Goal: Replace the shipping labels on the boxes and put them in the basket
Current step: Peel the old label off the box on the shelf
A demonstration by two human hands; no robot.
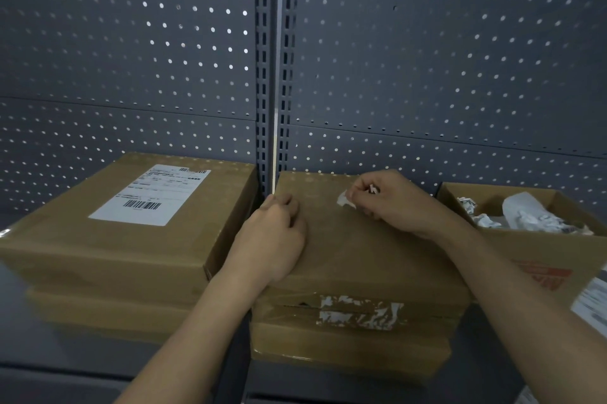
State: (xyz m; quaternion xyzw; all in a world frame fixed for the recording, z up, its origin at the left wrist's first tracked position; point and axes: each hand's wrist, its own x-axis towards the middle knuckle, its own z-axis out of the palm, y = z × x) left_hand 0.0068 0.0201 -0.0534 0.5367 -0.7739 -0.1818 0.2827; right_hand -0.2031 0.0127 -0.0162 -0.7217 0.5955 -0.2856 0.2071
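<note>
Most of the torn white label [343,201] hid beneath our pinching right hand [397,203]; left hand [275,236] rested clenched on the box [361,257].

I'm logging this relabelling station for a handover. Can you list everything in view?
labelled box: one, brown, top of the left stack
left lower box: one, brown, beneath it
shipping label: one, white with barcodes, on the labelled box
middle box: one, brown, top of the centre stack
centre lower box: one, brown, beneath it
torn tape: clear with white shreds, across both centre fronts
label scrap: one, white, on the middle box
open carton: one, brown, red print, right
crumpled paper: several, white, inside the carton
pegboard: dark grey, behind
left hand: rests on the middle box, curled
right hand: fingers pinch the scrap
</note>
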